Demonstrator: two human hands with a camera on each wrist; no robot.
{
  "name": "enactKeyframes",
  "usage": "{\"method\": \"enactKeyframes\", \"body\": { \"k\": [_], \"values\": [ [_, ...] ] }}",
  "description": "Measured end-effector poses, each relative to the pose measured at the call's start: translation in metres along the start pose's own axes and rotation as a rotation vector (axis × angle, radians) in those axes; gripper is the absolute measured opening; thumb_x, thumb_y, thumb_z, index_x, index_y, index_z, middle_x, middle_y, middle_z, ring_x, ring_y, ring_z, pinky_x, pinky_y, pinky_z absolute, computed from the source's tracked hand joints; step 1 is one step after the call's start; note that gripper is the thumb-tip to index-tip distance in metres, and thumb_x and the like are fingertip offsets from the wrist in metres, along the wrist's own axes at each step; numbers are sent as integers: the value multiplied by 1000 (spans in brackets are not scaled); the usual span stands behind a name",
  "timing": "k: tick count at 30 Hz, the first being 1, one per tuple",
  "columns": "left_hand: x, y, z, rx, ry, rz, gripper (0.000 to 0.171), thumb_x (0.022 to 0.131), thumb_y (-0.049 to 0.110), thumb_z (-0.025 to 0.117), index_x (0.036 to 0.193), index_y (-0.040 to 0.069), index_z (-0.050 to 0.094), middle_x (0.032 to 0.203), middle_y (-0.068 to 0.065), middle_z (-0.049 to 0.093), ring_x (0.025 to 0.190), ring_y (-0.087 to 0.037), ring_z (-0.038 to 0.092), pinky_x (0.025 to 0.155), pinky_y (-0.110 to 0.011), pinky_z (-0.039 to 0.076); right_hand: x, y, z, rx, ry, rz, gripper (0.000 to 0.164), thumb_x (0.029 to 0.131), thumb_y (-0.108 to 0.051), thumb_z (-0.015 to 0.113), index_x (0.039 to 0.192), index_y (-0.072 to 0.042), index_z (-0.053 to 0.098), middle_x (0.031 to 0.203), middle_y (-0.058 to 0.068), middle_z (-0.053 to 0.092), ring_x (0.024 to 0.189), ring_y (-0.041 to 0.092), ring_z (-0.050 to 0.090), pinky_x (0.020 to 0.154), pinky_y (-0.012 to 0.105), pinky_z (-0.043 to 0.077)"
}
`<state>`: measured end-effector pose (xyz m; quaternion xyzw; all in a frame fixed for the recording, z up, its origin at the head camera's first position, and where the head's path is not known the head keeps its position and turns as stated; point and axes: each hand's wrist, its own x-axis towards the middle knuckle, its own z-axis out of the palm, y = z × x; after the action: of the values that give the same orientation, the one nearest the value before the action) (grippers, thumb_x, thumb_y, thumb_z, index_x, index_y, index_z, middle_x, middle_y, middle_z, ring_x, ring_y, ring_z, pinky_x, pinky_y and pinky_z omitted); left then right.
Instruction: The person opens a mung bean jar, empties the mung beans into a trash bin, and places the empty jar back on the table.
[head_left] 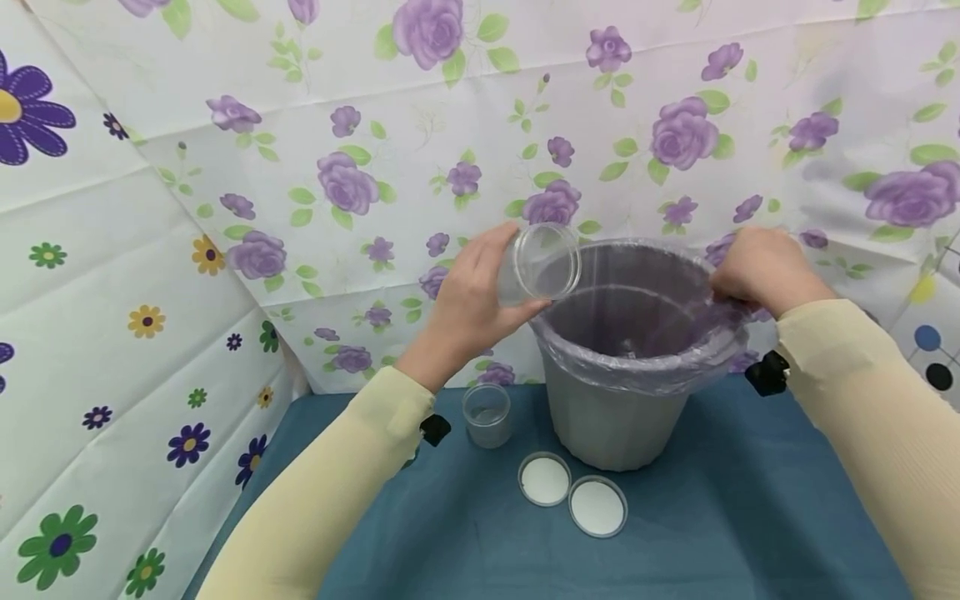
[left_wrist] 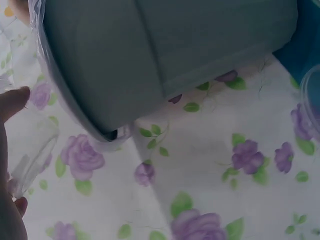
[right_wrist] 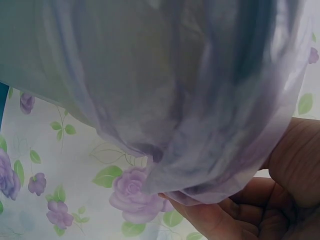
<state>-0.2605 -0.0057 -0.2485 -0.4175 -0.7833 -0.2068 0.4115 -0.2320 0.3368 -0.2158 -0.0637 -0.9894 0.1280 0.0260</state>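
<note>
My left hand (head_left: 474, 300) grips a clear plastic cup (head_left: 546, 261) by its side, tilted so that its round opening faces the bin. Fingers and thumb curl round the cup; in the left wrist view only part of that cup (left_wrist: 37, 150) shows at the left edge. At the bin's right rim my right hand (head_left: 767, 265) grips the edge of the thin, see-through plastic bag (head_left: 637, 372). The bag lines a grey bin (head_left: 611, 421) and folds over its rim. In the right wrist view the bag (right_wrist: 210, 165) bunches against the fingers (right_wrist: 215, 217).
A second clear cup (head_left: 488, 417) stands on the blue tablecloth (head_left: 442, 517), left of the bin. Two round lids with white insides, a left lid (head_left: 545, 480) and a right lid (head_left: 597, 507), lie in front of it. Flowered cloth (head_left: 420, 150) hangs behind.
</note>
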Motion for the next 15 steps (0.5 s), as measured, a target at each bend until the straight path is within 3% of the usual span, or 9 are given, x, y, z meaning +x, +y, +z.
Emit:
{"method": "enactKeyframes", "body": {
  "k": [4, 10, 15],
  "values": [
    [-18, -2, 0, -58, 65, -64, 91, 70, 45, 79, 141, 6, 36, 139, -11, 47, 131, -21, 43, 110, -31, 37, -1, 1, 0, 2, 0, 2, 18, 68, -18, 64, 60, -3, 57, 54, 9, 54, 54, 27, 52, 47, 33, 41],
    [-43, -1, 0, -152, 169, -107, 94, 67, 38, 83, 142, 5, 36, 141, -8, 45, 133, -20, 41, 110, -33, 36, -2, 1, 0, 17, 2, 3, 18, 68, -17, 64, 59, -4, 56, 51, 7, 52, 50, 25, 51, 45, 33, 41],
    [-63, -2, 2, -222, 235, -196, 94, 64, 35, 85, 142, 10, 38, 139, -6, 48, 128, -18, 46, 104, -34, 43, -3, 0, 0, 18, 1, 8, 18, 68, -18, 64, 58, -5, 56, 48, 4, 51, 45, 22, 51, 43, 33, 41]
  ]
}}
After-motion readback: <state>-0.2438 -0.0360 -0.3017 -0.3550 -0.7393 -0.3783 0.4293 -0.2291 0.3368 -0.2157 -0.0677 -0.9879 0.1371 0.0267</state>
